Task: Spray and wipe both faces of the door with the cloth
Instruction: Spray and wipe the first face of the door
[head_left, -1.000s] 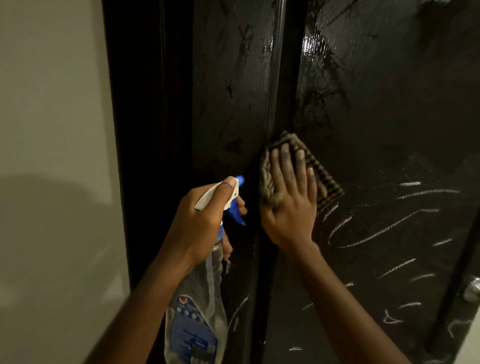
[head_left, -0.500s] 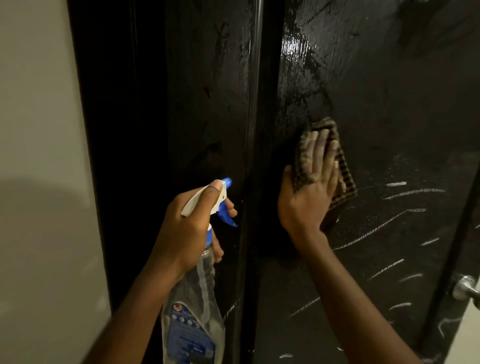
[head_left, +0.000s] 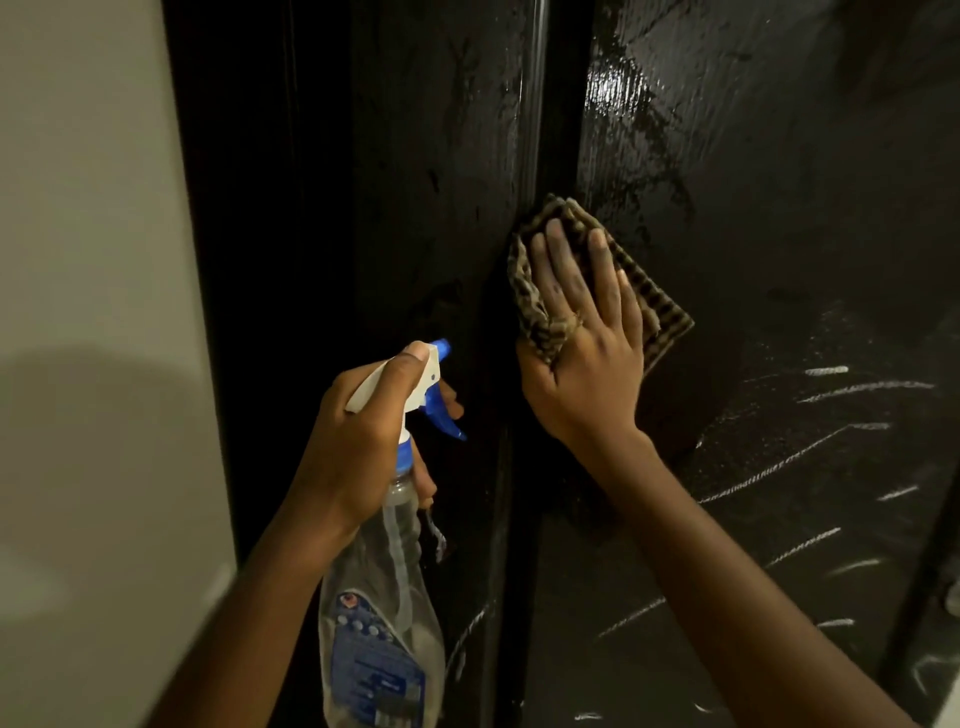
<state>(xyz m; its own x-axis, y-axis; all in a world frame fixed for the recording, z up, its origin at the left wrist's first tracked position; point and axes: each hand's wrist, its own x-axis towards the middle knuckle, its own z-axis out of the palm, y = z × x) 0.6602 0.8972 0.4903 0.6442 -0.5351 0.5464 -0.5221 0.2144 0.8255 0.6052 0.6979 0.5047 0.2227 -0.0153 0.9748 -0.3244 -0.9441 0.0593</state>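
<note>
The dark door (head_left: 779, 218) fills the right of the view, wet and shiny near the top, with white chalk-like streaks (head_left: 810, 457) lower right. My right hand (head_left: 582, 343) presses a folded checked cloth (head_left: 660, 306) flat against the door's left edge, fingers spread over it. My left hand (head_left: 363, 431) grips the neck of a clear spray bottle (head_left: 379, 623) with a white and blue trigger head (head_left: 431, 384), held in front of the dark door frame (head_left: 363, 208), nozzle toward the door.
A pale wall (head_left: 88, 312) runs down the left side beside the dark frame. A vertical groove (head_left: 530, 130) separates frame and door. A bit of metal handle (head_left: 953, 597) shows at the right edge.
My right hand and the cloth slid right across the door, then back left to its edge. The left hand keeps the bottle in about the same place.
</note>
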